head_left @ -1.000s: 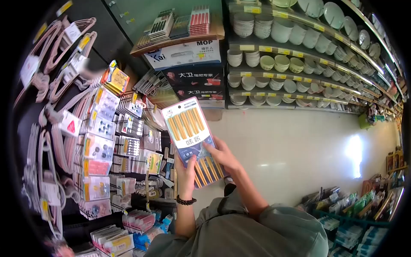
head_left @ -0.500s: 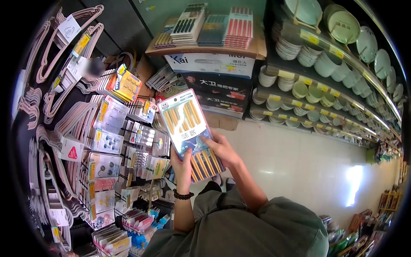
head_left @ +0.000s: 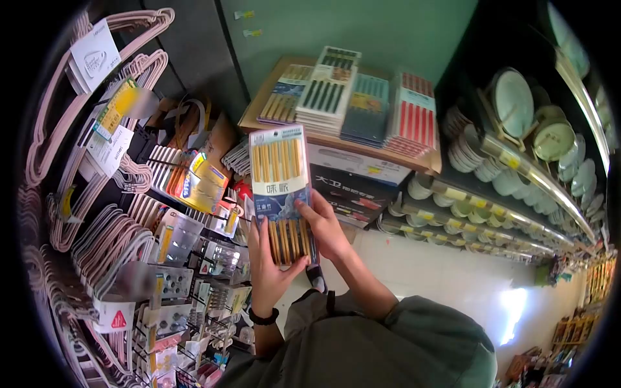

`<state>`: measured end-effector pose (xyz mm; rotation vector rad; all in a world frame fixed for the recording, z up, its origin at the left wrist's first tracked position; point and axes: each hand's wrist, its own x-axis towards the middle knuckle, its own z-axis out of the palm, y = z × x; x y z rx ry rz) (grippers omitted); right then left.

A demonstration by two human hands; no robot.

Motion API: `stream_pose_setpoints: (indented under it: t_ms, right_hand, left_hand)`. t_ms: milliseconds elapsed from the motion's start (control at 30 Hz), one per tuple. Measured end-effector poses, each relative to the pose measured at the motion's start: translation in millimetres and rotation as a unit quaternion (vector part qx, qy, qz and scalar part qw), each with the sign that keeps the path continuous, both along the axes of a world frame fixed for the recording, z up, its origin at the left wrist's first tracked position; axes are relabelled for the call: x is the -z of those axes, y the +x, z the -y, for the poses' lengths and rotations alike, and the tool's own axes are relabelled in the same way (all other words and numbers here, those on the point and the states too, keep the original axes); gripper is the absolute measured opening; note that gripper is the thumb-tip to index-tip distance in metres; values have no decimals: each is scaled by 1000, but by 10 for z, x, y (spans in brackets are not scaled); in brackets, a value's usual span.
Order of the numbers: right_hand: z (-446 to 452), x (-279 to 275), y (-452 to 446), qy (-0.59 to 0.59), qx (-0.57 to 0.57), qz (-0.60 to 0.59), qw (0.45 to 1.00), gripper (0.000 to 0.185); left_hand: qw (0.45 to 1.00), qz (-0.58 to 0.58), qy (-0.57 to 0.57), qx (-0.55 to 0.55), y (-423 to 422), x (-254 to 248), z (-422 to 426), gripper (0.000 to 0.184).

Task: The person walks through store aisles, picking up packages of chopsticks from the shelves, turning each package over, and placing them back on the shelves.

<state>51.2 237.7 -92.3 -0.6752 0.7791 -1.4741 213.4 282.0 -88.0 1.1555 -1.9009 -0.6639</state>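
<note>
A flat pack of chopsticks (head_left: 279, 189), with a white and blue printed card, is held upright between both of my hands. My left hand (head_left: 268, 275) grips its lower left edge, thumb across the lower front. My right hand (head_left: 325, 227) clasps the right edge, with the thumb on the blue band. The pack's edge looks thick, but I cannot tell if several packs are stacked. Just beyond it, on a cardboard-topped stand, lie gold chopstick packs (head_left: 288, 92), a pile of dark green ones (head_left: 328, 84), dark blue packs (head_left: 366, 110) and red ones (head_left: 414, 119).
Printed boxes (head_left: 352, 187) support the stand. To the left hang clothes hangers (head_left: 110, 252) and small packaged goods (head_left: 174, 281) on hooks. Shelves of bowls (head_left: 466, 152) and plates (head_left: 514, 97) run along the right. Pale floor (head_left: 420, 271) lies below.
My view has tilted up toward the stand. The pack has turned from a leftward lean to nearly upright, and its glare is gone. Both hands keep hold of it.
</note>
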Motion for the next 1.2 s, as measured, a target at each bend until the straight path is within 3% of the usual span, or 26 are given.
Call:
stream_pose_setpoints:
  t_ms: [67,167,467,600,633,700,800,900,967,1000,1067,1167,1200]
  right_hand:
    - [279,-66,43,-20,10,-54,998,29]
    - [629,-214,87,-20,47,-24,998,23]
    - [1369,-323,114,-28,-30,-6,999,39]
    - [1538,-265,57,-16,-42,-15,999,44]
    - [1579,-177,48,-9,-39,-50,998,47]
    - [1671,69,73,-58,13,-14,998,49]
    - [1776,95,36,26,87,55,994,46]
    - [1853,61,-22,60,46,93,993,40]
    - [1886,148,-1,88,-87,89,988,34]
    - [1920,309,120,61,-109,122,985,32]
    - [2018,317,138,56,-83,108,989,26]
    - [2181,321,43,101,-98,162,977,20]
    - [2216,329,26,113,-112,177,971,19]
  left_hand:
    - [999,23,-15,-19,12,-97,290,112]
    - [996,69,-59,-15,38,-230,629,114]
    - [994,-27,-42,-100,-174,-208,1339,94]
    - [969,-239,50,-46,-343,5,1962,86]
    - [989,-128,-8,-73,-322,82,2181,85]
    - [993,-57,-74,-67,-387,142,2574,86]
    - [966,-173,176,78,-511,71,2952,88]
    - [988,-114,73,76,-548,23,3227,86]
    - [967,-187,160,59,-584,-22,3363,74]
    - [978,-159,137,21,-694,-116,3391,69]
    - [990,-102,95,-15,-873,-174,3467,57]
    - [990,-38,135,-1,-897,-214,3573,55]
    - [975,-96,199,5,-883,-191,3599,54]
